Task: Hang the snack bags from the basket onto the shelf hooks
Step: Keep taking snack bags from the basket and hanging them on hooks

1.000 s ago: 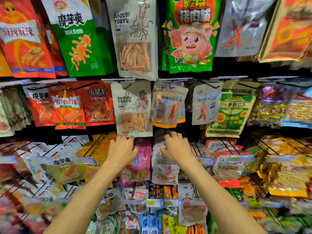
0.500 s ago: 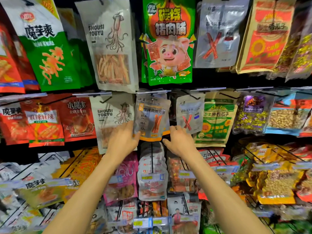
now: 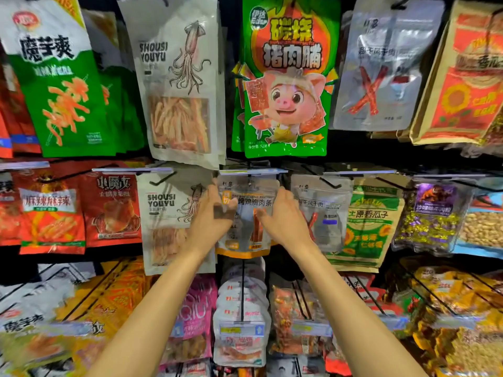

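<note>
Working directly below green pig bag (image 3: 285, 85). Holding chicken-strip bag (image 3: 246, 235) upright there, top edge just under pig bag. Clasping its left edge with left hand (image 3: 211, 224), fingers curled, blurred; gripping right edge with right hand (image 3: 284, 220), fingers wrapped onto front.

The chicken-strip bag (image 3: 246, 202) is glossy, partly clear plastic film, and the green pig bag (image 3: 288, 77) above it shines too. The squid bag (image 3: 177, 77), upper left, looks matt and papery; the hooks (image 3: 242, 289) are thin dark wire.
</note>
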A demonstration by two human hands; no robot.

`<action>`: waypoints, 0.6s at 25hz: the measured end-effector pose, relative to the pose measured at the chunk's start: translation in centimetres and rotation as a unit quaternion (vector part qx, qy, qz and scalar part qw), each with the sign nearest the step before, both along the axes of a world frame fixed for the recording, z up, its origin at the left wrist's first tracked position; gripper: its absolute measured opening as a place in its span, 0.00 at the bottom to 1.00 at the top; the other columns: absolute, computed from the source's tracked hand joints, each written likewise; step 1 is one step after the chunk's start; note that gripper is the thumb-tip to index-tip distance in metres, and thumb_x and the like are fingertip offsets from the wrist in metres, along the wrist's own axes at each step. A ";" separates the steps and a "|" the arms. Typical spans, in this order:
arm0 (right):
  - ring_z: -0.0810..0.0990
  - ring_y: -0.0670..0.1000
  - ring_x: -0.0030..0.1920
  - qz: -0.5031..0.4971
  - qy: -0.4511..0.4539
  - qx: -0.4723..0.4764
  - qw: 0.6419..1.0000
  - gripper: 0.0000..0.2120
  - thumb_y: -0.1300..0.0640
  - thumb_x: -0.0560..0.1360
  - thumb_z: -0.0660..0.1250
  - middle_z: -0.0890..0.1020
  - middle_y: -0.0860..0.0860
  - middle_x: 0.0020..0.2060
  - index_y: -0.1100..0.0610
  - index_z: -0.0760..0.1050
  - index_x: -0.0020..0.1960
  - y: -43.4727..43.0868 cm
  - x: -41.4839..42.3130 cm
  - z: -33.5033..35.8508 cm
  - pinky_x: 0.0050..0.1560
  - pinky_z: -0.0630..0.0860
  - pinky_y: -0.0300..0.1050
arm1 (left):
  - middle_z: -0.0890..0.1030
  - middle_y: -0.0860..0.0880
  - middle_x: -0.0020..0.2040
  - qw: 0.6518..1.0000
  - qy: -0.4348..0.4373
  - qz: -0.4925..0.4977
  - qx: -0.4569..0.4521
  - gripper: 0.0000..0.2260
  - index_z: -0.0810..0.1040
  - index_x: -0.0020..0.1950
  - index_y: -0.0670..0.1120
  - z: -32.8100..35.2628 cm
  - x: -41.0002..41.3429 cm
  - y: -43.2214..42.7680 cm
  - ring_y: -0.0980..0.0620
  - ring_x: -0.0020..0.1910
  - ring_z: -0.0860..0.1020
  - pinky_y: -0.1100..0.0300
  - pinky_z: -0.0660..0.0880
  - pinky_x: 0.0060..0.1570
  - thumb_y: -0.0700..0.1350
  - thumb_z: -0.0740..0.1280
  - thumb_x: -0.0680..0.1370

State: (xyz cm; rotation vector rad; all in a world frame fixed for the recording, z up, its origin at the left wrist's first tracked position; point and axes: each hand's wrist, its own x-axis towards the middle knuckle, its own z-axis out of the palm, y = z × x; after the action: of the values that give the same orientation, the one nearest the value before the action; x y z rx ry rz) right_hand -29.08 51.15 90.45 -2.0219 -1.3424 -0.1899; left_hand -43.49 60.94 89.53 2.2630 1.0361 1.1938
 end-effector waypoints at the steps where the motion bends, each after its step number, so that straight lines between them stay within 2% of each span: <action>1: 0.67 0.62 0.68 -0.002 -0.003 0.004 1.000 0.31 0.46 0.78 0.65 0.68 0.60 0.67 0.63 0.60 0.72 0.4 0.1 0.0 0.60 0.70 0.55 | 0.75 0.44 0.62 1.000 -0.003 0.002 -0.005 0.25 0.60 0.73 0.46 -0.3 0.3 0.0 0.43 0.62 0.73 0.52 0.71 0.52 0.55 0.61 0.80; 5: 0.68 0.62 0.66 0.008 0.025 0.007 1.000 0.26 0.46 0.78 0.66 0.70 0.60 0.64 0.62 0.64 0.66 1.5 1.0 0.0 0.58 0.70 0.54 | 0.74 0.52 0.63 0.998 -0.047 -0.041 -0.033 0.27 0.59 0.76 0.48 -0.7 0.8 0.1 0.53 0.62 0.72 0.57 0.69 0.57 0.56 0.61 0.81; 8: 0.70 0.62 0.65 0.013 0.079 0.016 0.997 0.26 0.44 0.78 0.65 0.73 0.61 0.62 0.64 0.66 0.63 2.5 1.4 -0.5 0.58 0.70 0.54 | 0.75 0.56 0.61 0.994 -0.076 -0.065 -0.040 0.21 0.65 0.68 0.49 -0.8 0.9 0.1 0.63 0.56 0.72 0.57 0.69 0.60 0.61 0.58 0.81; 9: 0.72 0.62 0.64 0.014 0.090 0.027 0.995 0.26 0.43 0.78 0.64 0.74 0.61 0.61 0.64 0.67 0.63 2.9 1.4 -0.7 0.58 0.72 0.54 | 0.76 0.55 0.59 0.992 -0.091 -0.075 -0.053 0.20 0.67 0.64 0.49 -0.9 0.9 0.0 0.62 0.54 0.74 0.54 0.71 0.61 0.62 0.58 0.81; 11: 0.74 0.62 0.62 0.008 0.103 0.045 0.994 0.25 0.42 0.78 0.62 0.76 0.61 0.57 0.63 0.69 0.61 3.7 1.5 -1.3 0.56 0.74 0.55 | 0.77 0.49 0.59 0.986 -0.102 -0.086 -0.095 0.21 0.67 0.61 0.48 -0.8 1.2 -0.1 0.53 0.59 0.76 0.46 0.74 0.61 0.64 0.56 0.80; 13: 0.76 0.62 0.56 -0.010 0.099 0.036 0.994 0.20 0.44 0.79 0.60 0.78 0.62 0.50 0.63 0.72 0.50 4.6 1.6 -1.4 0.49 0.74 0.53 | 0.78 0.43 0.58 0.989 -0.078 -0.055 -0.112 0.18 0.67 0.63 0.46 0.3 2.1 0.4 0.43 0.58 0.78 0.41 0.75 0.58 0.58 0.57 0.82; 15: 0.80 0.63 0.47 -0.019 0.085 0.030 0.996 0.19 0.49 0.79 0.60 0.78 0.59 0.38 0.59 0.69 0.36 5.4 1.9 -1.0 0.40 0.71 0.51 | 0.79 0.40 0.56 0.990 -0.051 -0.003 -0.128 0.19 0.65 0.68 0.44 1.4 3.3 1.4 0.39 0.54 0.79 0.43 0.75 0.54 0.53 0.57 0.83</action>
State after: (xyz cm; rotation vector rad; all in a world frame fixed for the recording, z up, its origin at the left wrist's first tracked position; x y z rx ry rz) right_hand -27.18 56.56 89.42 -1.9664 -1.1797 -0.0721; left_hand -40.18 62.39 90.97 1.9863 1.0744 1.0930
